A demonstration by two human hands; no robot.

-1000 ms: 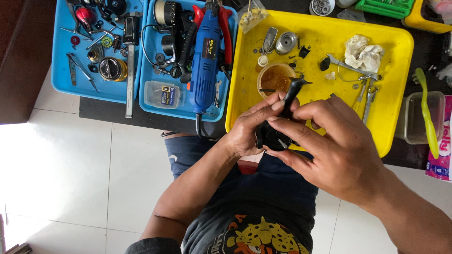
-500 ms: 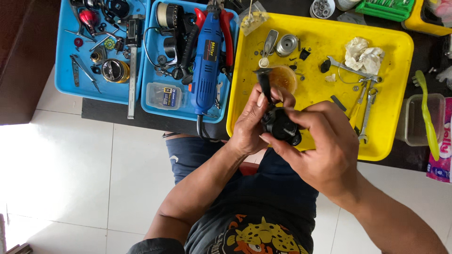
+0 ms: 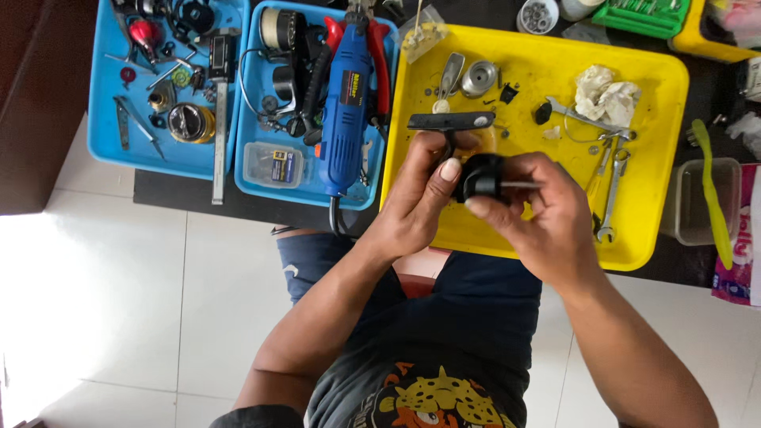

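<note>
We grip a black reel part [image 3: 479, 176] between both hands, left hand [image 3: 420, 198] and right hand [image 3: 539, 214] clenched around it, just above the yellow tray [image 3: 658, 87]; a blue rotary tool [image 3: 347, 103] lies left of our hands.

Black round reel body [image 3: 480, 176] with a black flat handle [image 3: 450, 121], over a bright yellow plastic tray [image 3: 658, 79]. Left, two sky-blue plastic trays [image 3: 107, 150], a blue rotary tool [image 3: 346, 111], red-handled pliers [image 3: 379, 59]. Far right, a green box [image 3: 646, 14]. White crumpled cloth [image 3: 606, 91].
</note>
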